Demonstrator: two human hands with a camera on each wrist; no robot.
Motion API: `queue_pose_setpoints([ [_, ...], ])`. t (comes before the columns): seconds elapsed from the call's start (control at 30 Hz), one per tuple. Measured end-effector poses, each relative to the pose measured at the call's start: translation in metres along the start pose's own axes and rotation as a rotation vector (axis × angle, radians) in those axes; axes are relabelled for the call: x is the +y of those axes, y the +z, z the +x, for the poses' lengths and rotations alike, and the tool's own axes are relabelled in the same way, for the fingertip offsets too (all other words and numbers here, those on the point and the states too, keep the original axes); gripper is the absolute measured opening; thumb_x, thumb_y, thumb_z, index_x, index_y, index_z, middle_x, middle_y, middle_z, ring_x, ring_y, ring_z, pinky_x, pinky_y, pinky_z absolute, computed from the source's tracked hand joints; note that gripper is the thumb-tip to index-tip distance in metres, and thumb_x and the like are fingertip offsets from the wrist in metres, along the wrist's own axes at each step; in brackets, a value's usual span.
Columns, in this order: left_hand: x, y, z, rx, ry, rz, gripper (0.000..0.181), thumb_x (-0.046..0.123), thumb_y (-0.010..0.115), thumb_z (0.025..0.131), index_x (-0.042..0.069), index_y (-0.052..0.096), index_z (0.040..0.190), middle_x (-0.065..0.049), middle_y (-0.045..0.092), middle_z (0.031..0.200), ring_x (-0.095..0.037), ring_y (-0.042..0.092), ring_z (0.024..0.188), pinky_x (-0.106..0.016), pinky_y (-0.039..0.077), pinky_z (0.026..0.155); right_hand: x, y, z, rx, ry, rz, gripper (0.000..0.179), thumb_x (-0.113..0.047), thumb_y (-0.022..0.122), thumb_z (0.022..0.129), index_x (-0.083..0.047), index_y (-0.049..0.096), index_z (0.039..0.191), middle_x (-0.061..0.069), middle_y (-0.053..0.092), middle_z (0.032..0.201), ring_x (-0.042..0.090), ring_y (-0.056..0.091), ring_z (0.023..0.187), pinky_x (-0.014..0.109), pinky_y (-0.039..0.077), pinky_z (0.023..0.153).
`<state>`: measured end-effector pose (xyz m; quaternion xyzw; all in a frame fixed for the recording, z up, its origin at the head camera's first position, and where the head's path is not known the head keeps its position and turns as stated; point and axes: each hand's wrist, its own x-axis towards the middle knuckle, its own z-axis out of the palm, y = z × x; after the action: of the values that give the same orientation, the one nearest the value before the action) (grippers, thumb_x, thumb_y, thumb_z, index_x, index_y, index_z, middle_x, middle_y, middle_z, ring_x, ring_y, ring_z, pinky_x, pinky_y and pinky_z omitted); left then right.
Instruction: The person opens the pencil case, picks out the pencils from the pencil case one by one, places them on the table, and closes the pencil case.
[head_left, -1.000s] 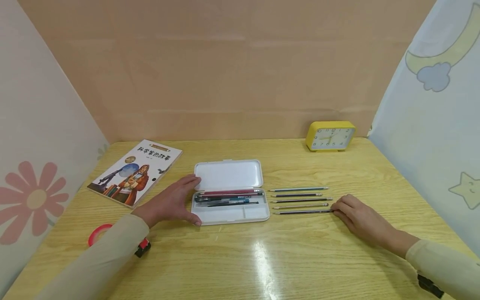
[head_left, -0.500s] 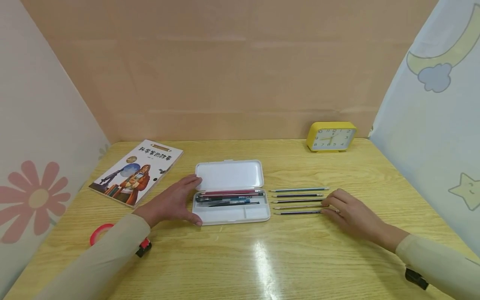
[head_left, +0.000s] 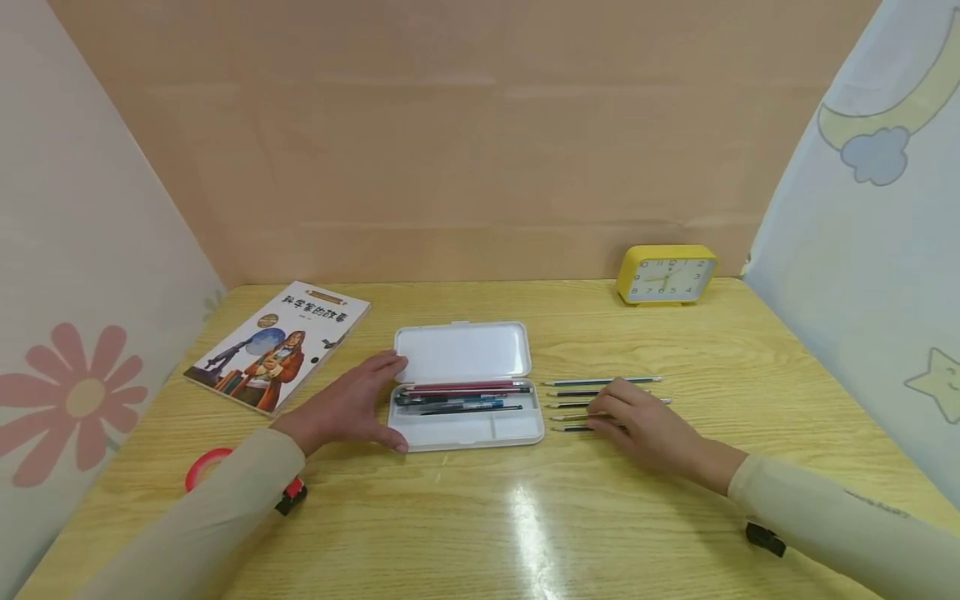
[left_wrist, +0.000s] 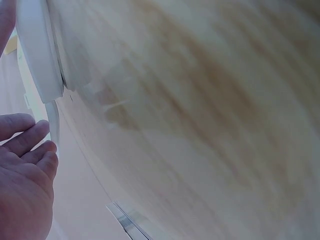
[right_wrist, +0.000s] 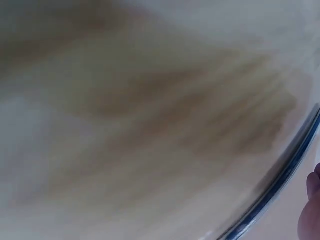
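Note:
A white pencil case [head_left: 442, 429] lies with its lid raised, holding several pens and red pencils [head_left: 465, 386]. My left hand [head_left: 358, 404] holds its left end, thumb on the front corner and fingers at the lid. In the left wrist view, those bent fingers [left_wrist: 37, 142] lie against the white lid edge. Right of the case, several pencils lie in a row. My right hand [head_left: 637, 427] is over the nearest dark pencil [head_left: 572, 428], thumb in front of it and bent fingers behind. Whether it pinches that pencil is hidden. A dark blue pencil [right_wrist: 277, 185] crosses the right wrist view.
A book [head_left: 279, 346] lies at the back left. A yellow alarm clock [head_left: 667, 275] stands at the back right. Partly under my left sleeve is a red roll of tape [head_left: 201, 467] with a black end. Walls bound the table [head_left: 465, 525] at back and sides.
My right hand has slid left along the nearest pencil, from its eraser end to about its middle. The pencil has stayed in place. My left hand keeps its hold on the case.

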<state>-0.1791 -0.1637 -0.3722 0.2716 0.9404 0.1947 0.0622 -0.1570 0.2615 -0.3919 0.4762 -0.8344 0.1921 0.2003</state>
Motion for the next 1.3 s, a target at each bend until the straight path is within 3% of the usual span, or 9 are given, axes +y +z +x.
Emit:
queue_pose_setpoints([
  [0.2, -0.001, 0.001, 0.0, -0.001, -0.007, 0.009, 0.122, 0.069, 0.077, 0.053, 0.002, 0.034, 0.146, -0.017, 0.028, 0.15, -0.035, 0.024, 0.137, -0.052, 0.028, 0.105, -0.006, 0.009, 0.021, -0.043, 0.013, 0.009, 0.016, -0.011, 0.075, 0.08, -0.012, 0.066, 0.093, -0.007, 0.055, 0.093, 0.005, 0.05, 0.085, 0.017, 0.043, 0.071],
  [0.57, -0.001, -0.001, 0.0, 0.007, 0.034, 0.003, 0.122, 0.067, 0.079, 0.054, -0.001, 0.034, 0.145, -0.018, 0.029, 0.15, -0.034, 0.024, 0.137, -0.05, 0.027, 0.106, -0.011, 0.028, 0.054, -0.039, 0.025, 0.031, 0.016, -0.005, 0.074, 0.081, -0.007, 0.065, 0.095, -0.001, 0.056, 0.092, 0.01, 0.051, 0.083, 0.024, 0.048, 0.067],
  [1.0, 0.002, -0.002, -0.001, -0.003, 0.015, 0.003, 0.121, 0.066, 0.079, 0.055, 0.0, 0.034, 0.145, -0.017, 0.029, 0.15, -0.034, 0.023, 0.137, -0.05, 0.027, 0.107, -0.013, 0.04, 0.075, -0.108, 0.184, 0.067, 0.012, -0.011, 0.073, 0.085, -0.006, 0.067, 0.094, -0.001, 0.056, 0.089, 0.009, 0.053, 0.078, 0.025, 0.05, 0.066],
  [1.3, 0.001, -0.001, 0.0, 0.0, 0.023, 0.005, 0.121, 0.067, 0.078, 0.055, -0.001, 0.034, 0.145, -0.017, 0.028, 0.15, -0.034, 0.023, 0.137, -0.051, 0.027, 0.106, -0.015, 0.042, 0.085, -0.175, 0.229, -0.028, 0.013, -0.015, 0.075, 0.083, -0.008, 0.069, 0.092, -0.001, 0.059, 0.091, 0.01, 0.053, 0.081, 0.025, 0.05, 0.067],
])
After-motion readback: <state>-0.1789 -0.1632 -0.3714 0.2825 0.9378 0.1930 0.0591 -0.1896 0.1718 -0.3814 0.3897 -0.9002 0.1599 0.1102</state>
